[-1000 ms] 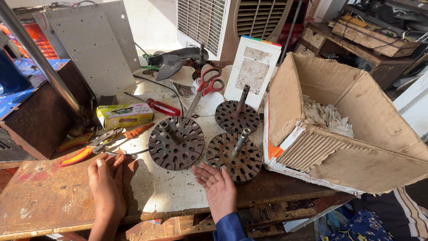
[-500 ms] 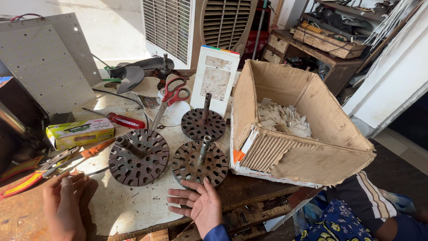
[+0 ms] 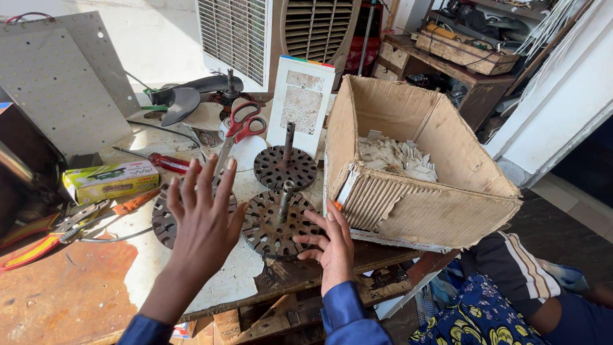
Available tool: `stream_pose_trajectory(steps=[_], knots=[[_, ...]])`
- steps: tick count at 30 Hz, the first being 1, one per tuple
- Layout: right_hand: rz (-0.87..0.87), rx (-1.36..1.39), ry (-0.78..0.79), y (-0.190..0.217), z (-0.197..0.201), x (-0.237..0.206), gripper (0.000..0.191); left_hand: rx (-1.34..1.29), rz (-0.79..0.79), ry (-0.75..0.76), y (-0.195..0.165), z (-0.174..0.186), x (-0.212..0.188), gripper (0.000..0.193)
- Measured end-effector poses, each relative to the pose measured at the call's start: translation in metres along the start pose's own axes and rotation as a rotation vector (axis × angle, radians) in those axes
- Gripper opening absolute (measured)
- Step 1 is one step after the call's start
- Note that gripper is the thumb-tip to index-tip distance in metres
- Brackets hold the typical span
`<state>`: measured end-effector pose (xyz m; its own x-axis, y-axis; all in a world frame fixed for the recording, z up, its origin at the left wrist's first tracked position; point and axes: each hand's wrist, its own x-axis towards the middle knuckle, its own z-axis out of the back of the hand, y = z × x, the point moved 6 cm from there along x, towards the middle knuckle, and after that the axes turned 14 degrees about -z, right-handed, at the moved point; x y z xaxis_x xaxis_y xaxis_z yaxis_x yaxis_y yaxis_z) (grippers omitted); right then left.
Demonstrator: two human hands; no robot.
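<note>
Three round slotted metal rotor discs with shafts lie on the worn workbench (image 3: 76,287). My left hand (image 3: 203,220) is raised with fingers spread, hovering over the left disc (image 3: 163,223) and hiding most of it. My right hand (image 3: 331,246) is open too, its fingers touching the edge of the near disc (image 3: 274,220), close to the corner of a cardboard box (image 3: 434,211). The far disc (image 3: 285,167) stands behind, its shaft upright. Neither hand holds anything.
The box holds pale paper scraps (image 3: 396,156). Red-handled scissors (image 3: 241,128), a red screwdriver (image 3: 163,163), a yellow-green small box (image 3: 110,180), pliers (image 3: 45,239) and a black fan blade (image 3: 185,99) lie about. A perforated metal panel (image 3: 60,89) and an air cooler (image 3: 274,32) stand behind.
My left hand rose off the bench and moved right over the left disc, fingers spread. My right hand shifted right to the near disc's edge. The view swung right.
</note>
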<state>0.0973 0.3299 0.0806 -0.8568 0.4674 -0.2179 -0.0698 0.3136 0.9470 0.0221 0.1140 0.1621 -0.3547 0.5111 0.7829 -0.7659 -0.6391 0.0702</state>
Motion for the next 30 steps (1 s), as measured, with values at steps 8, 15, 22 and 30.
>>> stream_pose_trajectory(steps=[8,15,22,30], knots=[[-0.008,-0.172,-0.065,-0.028,-0.005,-0.007,0.069,-0.067,0.038,0.115,0.004,-0.049,-0.072,0.056],[-0.062,-0.125,0.002,-0.057,-0.022,-0.001,0.064,-0.086,0.05,0.094,0.029,-0.024,-0.087,0.082],[-0.063,0.068,0.039,-0.058,-0.042,0.0,0.042,-0.042,0.154,0.304,0.019,-0.048,-0.074,0.083],[-0.054,0.089,-0.219,-0.084,-0.115,0.015,0.035,0.065,0.303,0.374,0.006,-0.051,-0.078,0.105]])
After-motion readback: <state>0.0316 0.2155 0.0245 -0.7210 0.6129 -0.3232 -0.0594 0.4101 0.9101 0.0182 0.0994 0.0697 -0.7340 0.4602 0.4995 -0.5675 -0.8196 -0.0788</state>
